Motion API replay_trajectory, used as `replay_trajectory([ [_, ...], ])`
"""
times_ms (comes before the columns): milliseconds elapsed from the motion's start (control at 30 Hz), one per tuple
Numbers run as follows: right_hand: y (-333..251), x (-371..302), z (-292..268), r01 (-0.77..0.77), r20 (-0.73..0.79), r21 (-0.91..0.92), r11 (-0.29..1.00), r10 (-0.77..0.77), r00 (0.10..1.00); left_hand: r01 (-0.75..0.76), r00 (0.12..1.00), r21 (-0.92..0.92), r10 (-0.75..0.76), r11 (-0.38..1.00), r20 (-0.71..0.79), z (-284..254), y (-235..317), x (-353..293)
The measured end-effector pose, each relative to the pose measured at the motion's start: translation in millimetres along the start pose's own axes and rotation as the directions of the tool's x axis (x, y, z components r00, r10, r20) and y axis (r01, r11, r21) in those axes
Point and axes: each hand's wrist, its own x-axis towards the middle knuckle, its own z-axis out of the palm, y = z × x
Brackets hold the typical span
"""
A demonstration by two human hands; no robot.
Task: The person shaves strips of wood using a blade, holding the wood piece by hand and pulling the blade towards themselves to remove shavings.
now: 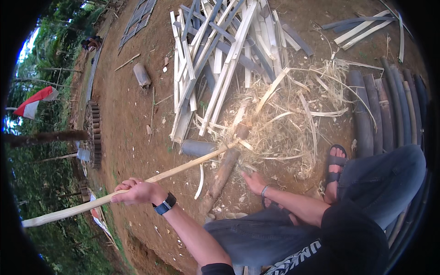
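An outdoor bamboo-working yard on bare brown earth [133,119]: a heap of split pale slats [215,59], dark half-round lengths [389,105] laid side by side, loose shavings [284,123] strewn about, and green trees [46,59] along the edge

Big heap of split pale & grey bamboo slats [215,55] lies criss-cross on the bare dirt ground [133,119], top centre. Just below it, a tangle of thin shavings & curls [293,123], straw-coloured. Row of dark grey half-round bamboo lengths [385,110] side by side at the right edge. A few loose slats [362,27] apart at top right. Short grey cylinder [141,74] lies alone on the dirt, upper left; another grey tube piece [198,147] near the heap's lower end. Red & white flag [35,101] at far left w/ trees behind. Dark ridged stack [95,135] near the ground's left edge.
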Motion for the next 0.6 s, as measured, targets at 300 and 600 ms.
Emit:
replay_trajectory([
  [300,-17,-13,-23,-0.091,0.132,0.093,0.992,0.079,0.988,-0.019,1.0,-0.001,0.019,1.0,0.006,-4,0,-2],
  [600,3,2,-13,0.078,-0.02,-0.081,0.994,-0.08,0.997,-0.079,0.996,-0.033,0.081,0.996,0.037,-7,-5,2],
])
